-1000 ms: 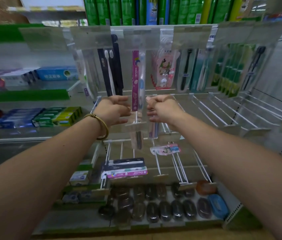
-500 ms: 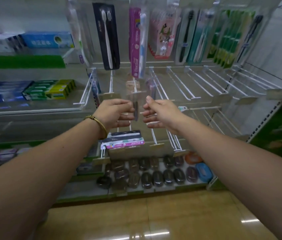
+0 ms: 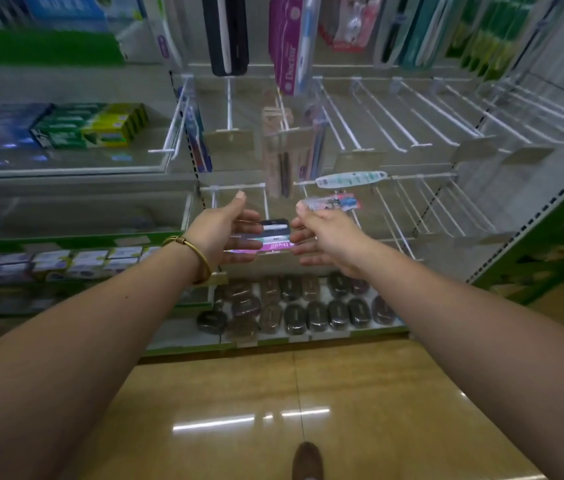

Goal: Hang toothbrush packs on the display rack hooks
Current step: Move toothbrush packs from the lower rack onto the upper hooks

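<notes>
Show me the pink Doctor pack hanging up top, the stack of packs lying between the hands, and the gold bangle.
pink Doctor pack (image 3: pixel 286 53): head view, on its pink card face.
stack of packs (image 3: pixel 273 236): head view, middle of the stack.
gold bangle (image 3: pixel 180 240): head view, on its wound section.

We see: magenta pack, black pack, white hooks, green shelf strip, blue/green/yellow toothpaste boxes, gold bangle, glossy tan floor, dark brown cases.
</notes>
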The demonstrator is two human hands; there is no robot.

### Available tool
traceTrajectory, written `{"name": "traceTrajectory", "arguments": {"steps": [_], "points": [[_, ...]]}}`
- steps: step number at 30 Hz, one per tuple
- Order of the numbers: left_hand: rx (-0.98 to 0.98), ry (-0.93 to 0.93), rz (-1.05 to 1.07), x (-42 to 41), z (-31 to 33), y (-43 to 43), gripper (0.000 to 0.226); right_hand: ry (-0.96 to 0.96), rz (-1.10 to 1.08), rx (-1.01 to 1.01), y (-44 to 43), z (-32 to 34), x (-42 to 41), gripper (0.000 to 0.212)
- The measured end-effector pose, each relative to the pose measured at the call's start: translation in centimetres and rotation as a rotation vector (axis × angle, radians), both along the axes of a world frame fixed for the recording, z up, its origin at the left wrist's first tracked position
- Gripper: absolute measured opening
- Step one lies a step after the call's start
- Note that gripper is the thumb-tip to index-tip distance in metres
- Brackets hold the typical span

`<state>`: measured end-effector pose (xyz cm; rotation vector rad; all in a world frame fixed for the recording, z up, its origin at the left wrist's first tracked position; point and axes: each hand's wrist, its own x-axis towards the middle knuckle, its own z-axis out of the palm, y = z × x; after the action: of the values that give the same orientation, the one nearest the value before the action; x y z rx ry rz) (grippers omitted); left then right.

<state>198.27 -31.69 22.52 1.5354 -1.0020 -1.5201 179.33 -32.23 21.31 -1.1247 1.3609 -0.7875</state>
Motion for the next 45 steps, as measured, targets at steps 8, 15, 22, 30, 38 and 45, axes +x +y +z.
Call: {"name": "traceTrajectory", "arguments": {"steps": [8, 15, 22, 30, 38, 45], "points": [[0.123, 0.027, 0.002, -0.7, -4.1, -0.7, 0.057, 0.015, -0.002, 0.138, -0.6, -3.6, 0.5, 0.055], [0.208, 0.038, 0.040, -1.2, -7.7, -3.4, 0.059, 0.020, 0.029, 0.256, -4.5, -7.1, 0.0, 0.077], [0.257, 0.072, 0.127, -0.6, -11.2, -7.5, 0.061, 0.060, 0.064, 0.274, -10.6, -10.2, 0.5, 0.074], [0.293, 0.091, 0.205, 0.5, -13.4, -10.8, 0.057, 0.137, 0.087, 0.226, -16.3, -13.6, 1.5, 0.067], [0.275, 0.088, 0.222, 1.3, -14.8, -12.8, 0.057, 0.257, 0.155, 0.139, -19.4, -15.2, 2.5, 0.065], [0.259, 0.081, 0.263, 2.2, -15.7, -13.5, 0.058, 0.507, 0.307, -0.120, -21.1, -16.0, 2.6, 0.068]]}}
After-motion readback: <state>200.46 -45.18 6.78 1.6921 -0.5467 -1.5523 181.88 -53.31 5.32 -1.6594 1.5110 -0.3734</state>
